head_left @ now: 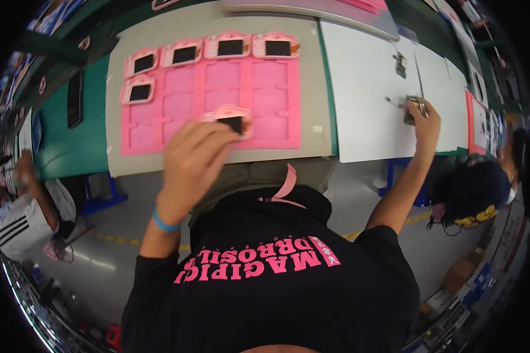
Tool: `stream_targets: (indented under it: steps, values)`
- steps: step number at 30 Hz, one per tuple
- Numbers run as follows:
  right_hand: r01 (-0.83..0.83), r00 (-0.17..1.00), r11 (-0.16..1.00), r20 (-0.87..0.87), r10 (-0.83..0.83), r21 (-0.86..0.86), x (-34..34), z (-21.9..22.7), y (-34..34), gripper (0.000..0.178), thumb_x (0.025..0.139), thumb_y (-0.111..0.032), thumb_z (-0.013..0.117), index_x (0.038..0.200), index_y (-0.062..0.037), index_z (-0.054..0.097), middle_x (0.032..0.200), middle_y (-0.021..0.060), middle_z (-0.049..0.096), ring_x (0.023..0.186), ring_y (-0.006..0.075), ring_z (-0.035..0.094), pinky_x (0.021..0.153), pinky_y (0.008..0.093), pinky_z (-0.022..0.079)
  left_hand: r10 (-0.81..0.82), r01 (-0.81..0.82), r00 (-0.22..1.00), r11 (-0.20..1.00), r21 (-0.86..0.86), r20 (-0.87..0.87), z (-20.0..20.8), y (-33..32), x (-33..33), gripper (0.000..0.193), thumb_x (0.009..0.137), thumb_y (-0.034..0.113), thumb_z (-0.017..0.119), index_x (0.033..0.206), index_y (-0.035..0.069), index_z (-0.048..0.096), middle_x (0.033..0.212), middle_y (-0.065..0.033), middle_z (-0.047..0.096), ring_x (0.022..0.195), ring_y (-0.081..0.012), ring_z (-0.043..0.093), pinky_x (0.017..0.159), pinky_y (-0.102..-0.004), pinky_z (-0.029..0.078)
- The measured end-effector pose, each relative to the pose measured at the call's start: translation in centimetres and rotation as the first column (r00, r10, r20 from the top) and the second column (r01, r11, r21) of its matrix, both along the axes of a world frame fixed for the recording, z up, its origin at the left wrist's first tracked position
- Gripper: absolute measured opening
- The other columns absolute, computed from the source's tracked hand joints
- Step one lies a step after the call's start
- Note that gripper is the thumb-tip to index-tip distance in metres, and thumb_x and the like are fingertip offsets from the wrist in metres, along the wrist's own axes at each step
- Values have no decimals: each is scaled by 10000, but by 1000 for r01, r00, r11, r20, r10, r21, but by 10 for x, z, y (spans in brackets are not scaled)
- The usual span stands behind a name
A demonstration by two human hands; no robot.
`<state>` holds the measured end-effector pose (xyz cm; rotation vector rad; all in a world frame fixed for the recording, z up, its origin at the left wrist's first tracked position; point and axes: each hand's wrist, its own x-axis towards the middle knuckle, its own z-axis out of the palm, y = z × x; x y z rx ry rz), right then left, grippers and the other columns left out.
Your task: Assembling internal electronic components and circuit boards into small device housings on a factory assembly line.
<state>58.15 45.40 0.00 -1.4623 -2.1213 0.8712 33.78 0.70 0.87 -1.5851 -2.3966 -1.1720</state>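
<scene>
My left hand [193,157], with a blue band on its wrist, pinches a pink handheld device casing with a small black screen [234,122] over the near part of a pink compartment tray [271,109]. The fingers cover the casing's left side. Several similar pink casings [229,46] sit along the tray's far row, and one more [139,92] lies at its left side. Off to the right, my right hand [427,125] has its fingers closed on a small circuit board [410,112] above a white sheet [362,100]. Part of that board is hidden by the fingers.
Another small circuit board [400,66] with a wire lies farther back on the white sheet. A grey mat [315,112] lies under the tray, on a green tabletop [91,132]. Behind stands a silvery flat box [312,13]. Other people [29,217] work at both sides.
</scene>
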Motion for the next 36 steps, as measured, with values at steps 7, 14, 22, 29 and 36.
stream_targets:
  steps: [7, 14, 22, 29, 36]
  values:
    - [-318, 886, 898, -431, 169, -302, -16, 23, -138, 281, 909, -79, 820, 1172, -15, 744, 933, 56, 735, 762, 91, 590, 700, 194, 430, 0, -17, 875, 999, 29, 485, 2, -2, 45, 225, 901, 28, 768, 1124, 59, 768, 1067, -41, 741, 855, -178, 632, 785, -321, 539]
    - [-658, 753, 346, -591, 290, -669, -78, 15, -275, 250, 920, 39, 748, 1169, 28, 722, 987, 79, 765, 836, 111, 667, 783, 226, 530, -23, -110, 73, 993, 31, 997, -5, 0, 61, 159, 1015, 80, 704, 1148, 9, 753, 1005, -78, 744, 797, -131, 649, 729, -264, 550]
    - [-630, 768, 564, -537, 349, -534, -67, 9, -269, 232, 1038, -98, 668, 1213, 18, 765, 848, 31, 695, 710, 86, 583, 657, 219, 461, 116, -72, 260, 992, -100, 959, 5, -3, 35, 170, 1042, 111, 648, 1098, -7, 757, 763, -47, 694, 602, -98, 573, 563, -203, 438]
    - [-663, 736, 469, -624, 263, -584, -65, -10, -241, 236, 1093, -87, 574, 1206, 23, 751, 749, -5, 567, 689, 90, 497, 636, 239, 402, 259, -146, 512, 966, -214, 819, 16, 37, 2, 153, 1005, 104, 655, 996, 6, 772, 653, -7, 608, 519, -55, 442, 480, -201, 339]
    - [-671, 730, 374, -659, 180, -641, -65, -21, -241, 244, 1126, -97, 512, 1256, 17, 684, 726, 0, 558, 624, 74, 446, 572, 211, 355, 248, -104, 509, 968, -228, 824, 10, 43, -2, 151, 988, 119, 671, 960, 8, 769, 642, 7, 588, 517, -53, 432, 462, -204, 317]
